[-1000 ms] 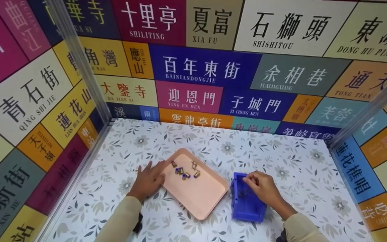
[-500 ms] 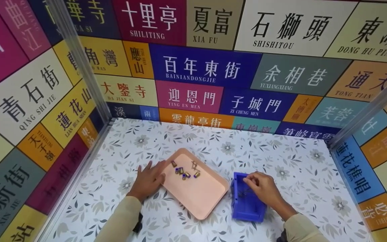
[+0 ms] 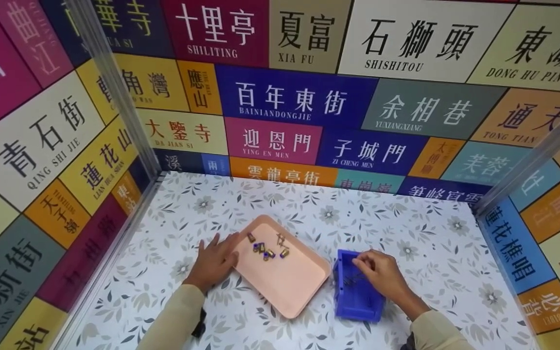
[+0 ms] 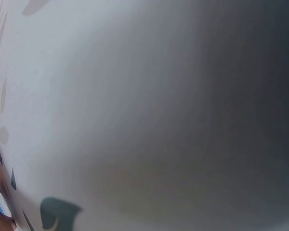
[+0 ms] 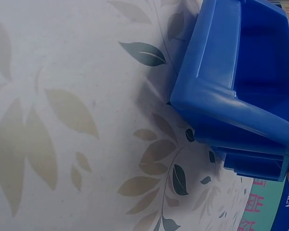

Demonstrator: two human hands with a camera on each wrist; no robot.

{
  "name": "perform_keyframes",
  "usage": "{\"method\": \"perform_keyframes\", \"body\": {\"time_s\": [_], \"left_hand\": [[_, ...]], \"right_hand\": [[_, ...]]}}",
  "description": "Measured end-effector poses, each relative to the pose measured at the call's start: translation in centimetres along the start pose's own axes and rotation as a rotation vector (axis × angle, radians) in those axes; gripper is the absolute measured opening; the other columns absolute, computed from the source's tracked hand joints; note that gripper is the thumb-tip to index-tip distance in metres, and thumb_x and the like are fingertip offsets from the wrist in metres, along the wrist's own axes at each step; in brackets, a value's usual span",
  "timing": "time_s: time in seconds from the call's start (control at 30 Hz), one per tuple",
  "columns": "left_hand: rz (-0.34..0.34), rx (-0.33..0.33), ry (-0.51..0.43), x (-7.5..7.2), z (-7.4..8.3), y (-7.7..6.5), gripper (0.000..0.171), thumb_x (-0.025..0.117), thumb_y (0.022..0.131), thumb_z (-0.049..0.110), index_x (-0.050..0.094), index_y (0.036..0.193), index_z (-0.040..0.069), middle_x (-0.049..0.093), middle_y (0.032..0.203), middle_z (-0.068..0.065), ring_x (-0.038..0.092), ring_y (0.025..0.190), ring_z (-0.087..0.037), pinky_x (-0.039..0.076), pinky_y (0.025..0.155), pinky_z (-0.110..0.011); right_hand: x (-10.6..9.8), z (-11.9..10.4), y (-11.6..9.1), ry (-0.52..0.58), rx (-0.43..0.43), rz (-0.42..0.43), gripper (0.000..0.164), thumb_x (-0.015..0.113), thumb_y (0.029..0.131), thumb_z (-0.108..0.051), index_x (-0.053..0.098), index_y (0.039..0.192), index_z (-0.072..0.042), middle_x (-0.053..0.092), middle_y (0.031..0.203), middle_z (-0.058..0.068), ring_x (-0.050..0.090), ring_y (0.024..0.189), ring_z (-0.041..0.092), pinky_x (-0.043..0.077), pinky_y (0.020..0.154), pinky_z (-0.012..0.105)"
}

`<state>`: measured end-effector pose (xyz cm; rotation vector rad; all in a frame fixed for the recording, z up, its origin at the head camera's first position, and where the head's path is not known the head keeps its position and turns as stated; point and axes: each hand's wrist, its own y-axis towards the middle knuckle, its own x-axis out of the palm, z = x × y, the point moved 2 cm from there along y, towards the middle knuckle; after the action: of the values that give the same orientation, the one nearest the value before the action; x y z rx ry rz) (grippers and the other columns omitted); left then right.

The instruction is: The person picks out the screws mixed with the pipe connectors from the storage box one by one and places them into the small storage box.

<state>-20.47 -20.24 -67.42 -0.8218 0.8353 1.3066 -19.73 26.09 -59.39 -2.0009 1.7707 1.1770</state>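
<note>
My left hand (image 3: 213, 260) lies against the left edge of the pink tray (image 3: 289, 291), fingers extended and fingertips at its rim. Several small brass-coloured pieces (image 3: 263, 249), some with blue ends, lie loose in the tray's far half. Right of the tray stands a blue plastic bin (image 3: 359, 310) with a few thin dark pieces (image 3: 350, 280) in it. At the bin's far right corner, my right hand (image 3: 379, 270) has curled fingers and seems to grip the rim; its fingertips are partly hidden. The right wrist view shows the bin (image 5: 207, 77) with a sliver of hand at the right edge.
The table (image 3: 406, 218) has a white, leaf-and-flower patterned cover. Panels with large printed characters (image 3: 289, 97) enclose it at the back and both sides, with clear corner posts (image 3: 129, 97). The left wrist view holds mostly blurred table cover (image 4: 86, 96).
</note>
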Motion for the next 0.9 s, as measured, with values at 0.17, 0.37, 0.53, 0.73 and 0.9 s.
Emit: {"method": "perform_keyframes", "body": {"time_s": [0.17,0.37,0.53,0.73,0.9], "left_hand": [[0.013,0.017,0.001,0.1,-0.2,0.1,0.058,0.036,0.106,0.057,0.022,0.161,0.046,0.035,0.164,0.016,0.021,0.158,-0.034,0.002,0.124,-0.069],[0.011,0.015,-0.001,0.1,-0.2,0.1,0.058,0.036,0.106,0.056,0.022,0.161,0.045,0.036,0.164,0.015,0.021,0.158,-0.035,0.0,0.124,-0.068],[0.003,-0.004,-0.008,0.0,-0.1,0.1,0.058,0.035,0.105,0.056,0.02,0.16,0.047,0.034,0.164,0.017,0.019,0.159,-0.033,-0.001,0.125,-0.067],[-0.002,-0.009,-0.005,0.0,0.0,0.1,0.058,0.035,0.105,0.056,0.02,0.161,0.047,0.034,0.164,0.018,0.019,0.159,-0.032,-0.001,0.125,-0.067],[-0.003,-0.012,0.003,0.1,0.1,0.1,0.058,0.036,0.105,0.056,0.02,0.16,0.048,0.033,0.164,0.018,0.019,0.159,-0.032,-0.001,0.125,-0.066]], "right_hand": [[0.0,0.0,0.0,-0.01,-0.024,0.002,0.006,0.077,0.092,-0.018,0.074,0.087,-0.019,0.049,0.065,-0.017,0.044,0.055,0.0,0.04,0.051,0.021],[0.0,0.0,0.0,-0.016,-0.027,0.01,0.008,0.078,0.091,-0.017,0.073,0.085,-0.019,0.049,0.064,-0.017,0.044,0.055,-0.001,0.039,0.051,0.02],[0.1,-0.2,0.1,-0.006,-0.016,0.017,0.009,0.078,0.09,-0.015,0.073,0.084,-0.02,0.05,0.064,-0.015,0.045,0.056,0.0,0.039,0.051,0.021],[0.8,-0.5,0.5,0.008,-0.032,0.012,0.009,0.078,0.091,-0.016,0.073,0.084,-0.02,0.051,0.064,-0.015,0.046,0.055,-0.001,0.04,0.05,0.02],[1.8,-1.5,1.3,0.028,-0.1,0.022,0.01,0.079,0.09,-0.014,0.073,0.084,-0.019,0.052,0.063,-0.017,0.045,0.054,-0.002,0.04,0.048,0.02]]}}
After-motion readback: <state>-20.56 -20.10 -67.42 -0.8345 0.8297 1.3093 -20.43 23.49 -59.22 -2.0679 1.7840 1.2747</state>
